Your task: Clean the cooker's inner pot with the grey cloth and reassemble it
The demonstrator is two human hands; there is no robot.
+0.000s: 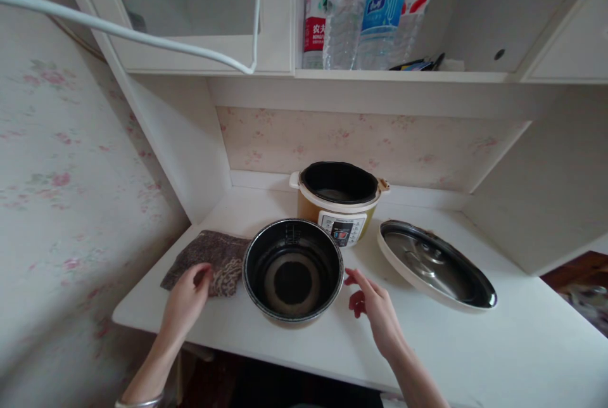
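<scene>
A dark, round inner pot (293, 275) with a pale ring on its bottom stands near the table's front edge. Left of it lies a folded brown patterned cloth (209, 259). My left hand (189, 294) is over this cloth, thumb and fingers curled together; whether they pinch any of it is hidden. Close to the pot's right rim, my right hand (373, 306) is held with its fingers apart and nothing in them. Behind the pot is the cooker body (339, 202), uncovered, with a control panel on its front. The cooker lid (437, 262) lies underside up on the right.
All of this is on a white tabletop (451, 344) with raised sides. Overhead, a shelf (465, 75) holds several plastic bottles (349, 21). A white cable (156, 37) hangs across the upper left. Floral wallpaper (57, 173) covers the wall at left.
</scene>
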